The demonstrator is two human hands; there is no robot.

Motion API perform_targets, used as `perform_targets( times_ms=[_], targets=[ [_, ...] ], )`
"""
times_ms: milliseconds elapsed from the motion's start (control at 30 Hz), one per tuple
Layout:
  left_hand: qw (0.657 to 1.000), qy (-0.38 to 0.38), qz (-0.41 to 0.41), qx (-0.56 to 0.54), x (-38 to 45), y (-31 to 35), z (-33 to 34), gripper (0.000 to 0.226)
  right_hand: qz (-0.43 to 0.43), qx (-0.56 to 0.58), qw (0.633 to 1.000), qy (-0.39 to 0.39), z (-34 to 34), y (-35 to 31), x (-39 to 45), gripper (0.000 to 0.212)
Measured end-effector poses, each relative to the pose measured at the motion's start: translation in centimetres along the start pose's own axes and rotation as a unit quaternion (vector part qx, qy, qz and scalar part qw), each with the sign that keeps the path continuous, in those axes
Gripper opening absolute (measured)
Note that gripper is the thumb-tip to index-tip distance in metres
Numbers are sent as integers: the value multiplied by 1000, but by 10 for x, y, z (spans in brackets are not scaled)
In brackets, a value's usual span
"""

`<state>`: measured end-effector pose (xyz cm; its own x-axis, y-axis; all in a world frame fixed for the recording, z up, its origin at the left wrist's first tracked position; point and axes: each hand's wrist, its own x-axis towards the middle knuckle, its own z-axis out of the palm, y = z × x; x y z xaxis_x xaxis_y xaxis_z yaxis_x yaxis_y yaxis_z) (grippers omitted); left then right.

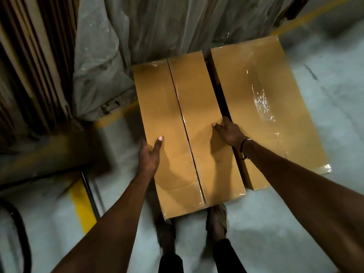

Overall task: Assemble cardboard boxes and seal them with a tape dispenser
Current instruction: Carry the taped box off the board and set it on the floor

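A long brown cardboard box fills the middle of the view, its two top flaps meeting along a centre seam covered with clear tape. My left hand grips its left edge, thumb lying on the top face and fingers hidden down the side. My right hand grips the right edge the same way, thumb on top, fingers tucked into the dark gap beside it. A second sealed box lies on the floor just to the right, with shiny tape along its top. No tape dispenser is in view.
Flat cardboard sheets stand stacked at the left. Plastic-wrapped goods rise behind the boxes. Yellow lines mark the grey floor. My feet stand under the box's near end. A dark curved thing sits at lower left.
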<state>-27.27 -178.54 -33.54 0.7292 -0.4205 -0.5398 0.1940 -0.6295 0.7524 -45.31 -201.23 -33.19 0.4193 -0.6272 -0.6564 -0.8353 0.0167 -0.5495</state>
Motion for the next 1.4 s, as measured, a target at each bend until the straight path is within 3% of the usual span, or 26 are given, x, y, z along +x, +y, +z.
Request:
perform_targets(
  times_ms=[300, 700, 867, 1033, 1233, 1400],
  targets=[
    [999, -27, -17, -12, 20, -36, 17, 66, 24, 13, 1000, 1, 21, 13, 16, 63],
    [999, -21, 0, 25, 30, -37, 12, 73, -27, 22, 998, 53, 32, 12, 12, 68],
    [992, 56, 37, 109, -6, 11, -14, 66, -100, 16, 991, 92, 6, -17, -41, 62],
    [993, 79, 75, 34, -77, 82, -55, 46, -150, 54, 983, 88, -52, -66, -124, 52],
    [988, 100, 116, -19, -188, 177, -112, 40, -203, 85, 972, 80, -122, -142, -236, 44],
    [976, 140, 155, -54, -283, 234, -167, 34, -248, 109, 962, 30, -144, -196, -328, 41]
  ],
)
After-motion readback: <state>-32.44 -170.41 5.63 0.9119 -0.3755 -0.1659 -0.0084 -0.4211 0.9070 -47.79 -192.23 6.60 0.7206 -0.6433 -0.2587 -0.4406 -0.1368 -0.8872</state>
